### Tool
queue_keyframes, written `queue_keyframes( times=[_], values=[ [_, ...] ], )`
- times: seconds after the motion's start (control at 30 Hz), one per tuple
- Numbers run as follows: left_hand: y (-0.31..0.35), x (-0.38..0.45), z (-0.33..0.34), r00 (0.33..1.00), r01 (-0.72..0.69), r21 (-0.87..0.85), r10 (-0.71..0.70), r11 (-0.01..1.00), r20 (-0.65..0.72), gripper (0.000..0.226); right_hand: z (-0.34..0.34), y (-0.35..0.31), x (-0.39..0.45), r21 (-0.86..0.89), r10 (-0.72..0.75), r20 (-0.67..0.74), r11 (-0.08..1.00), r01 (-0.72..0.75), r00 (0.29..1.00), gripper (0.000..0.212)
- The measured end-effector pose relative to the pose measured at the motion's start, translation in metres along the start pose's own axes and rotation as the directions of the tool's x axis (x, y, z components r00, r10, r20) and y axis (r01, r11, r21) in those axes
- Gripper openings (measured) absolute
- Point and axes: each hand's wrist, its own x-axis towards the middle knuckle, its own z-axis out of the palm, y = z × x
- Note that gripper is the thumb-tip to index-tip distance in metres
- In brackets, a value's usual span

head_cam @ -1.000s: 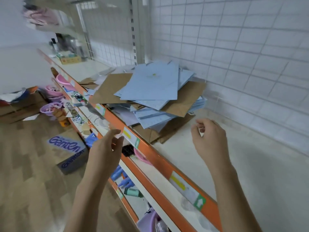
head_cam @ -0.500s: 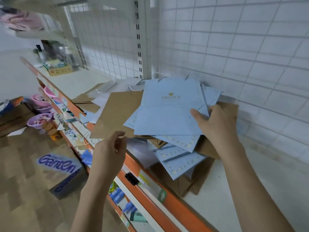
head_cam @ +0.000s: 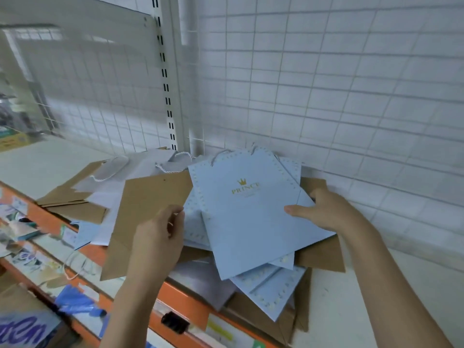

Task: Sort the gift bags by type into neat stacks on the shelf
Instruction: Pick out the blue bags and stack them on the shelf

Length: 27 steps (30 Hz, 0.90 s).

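Note:
A messy pile of flat gift bags lies on the white shelf (head_cam: 376, 297). On top is a light blue bag with a gold crown and "PRINCE" (head_cam: 251, 209). My right hand (head_cam: 324, 209) grips its right edge, thumb on top. My left hand (head_cam: 160, 237) hovers at the bag's left edge with curled fingers, over a brown kraft bag (head_cam: 148, 204). More blue bags (head_cam: 271, 290) stick out below. White bags with cord handles (head_cam: 140, 167) lie at the back left.
A white wire grid wall (head_cam: 326, 84) backs the shelf. The shelf's orange front rail (head_cam: 185, 302) runs diagonally, with price labels. Lower shelves at the left hold small mixed goods. A box (head_cam: 12, 140) stands far left.
My view has moved closer to the pile. My right hand keeps its grip on the blue PRINCE bag's right edge. My left hand rose from below the rail to the bag's left edge.

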Motion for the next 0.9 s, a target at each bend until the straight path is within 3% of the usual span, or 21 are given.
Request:
queue_keyframes(
  times=[0.07,0.2,0.37,0.5,0.6,0.77,0.9],
  values=[
    [-0.006,0.005,-0.001,1.0,-0.01,-0.009,0.01,1.0,0.009,0.018,0.005,0.002,-0.007,0.096,0.016,-0.053,0.995,-0.011,0.998,0.04],
    [-0.014,0.016,0.003,0.999,-0.039,-0.025,0.04,0.999,0.026,0.018,0.016,0.017,-0.035,0.358,0.033,-0.236,0.932,0.055,0.971,0.025],
    [-0.008,0.035,0.015,1.0,-0.001,-0.03,0.002,1.0,0.018,0.026,0.032,0.043,-0.064,0.569,0.222,-0.367,0.822,0.029,0.903,0.03],
    [-0.002,0.052,0.032,0.943,-0.005,0.274,-0.086,0.962,0.32,0.06,0.045,0.053,-0.079,0.572,0.259,-0.436,0.819,0.043,0.862,0.046],
    [0.004,0.06,0.036,0.913,-0.027,0.421,-0.149,0.907,0.379,0.086,0.053,0.053,-0.087,0.572,0.297,-0.492,0.819,0.046,0.819,0.04],
    [0.004,0.064,0.036,0.866,0.133,0.26,-0.239,0.957,0.438,0.085,0.071,0.057,-0.095,0.492,0.322,-0.55,0.871,-0.013,0.77,0.061],
    [-0.005,0.067,0.039,0.851,0.161,0.194,-0.236,0.968,0.469,0.073,0.085,0.053,-0.104,0.513,0.353,-0.562,0.858,-0.02,0.748,0.059]
  ],
)
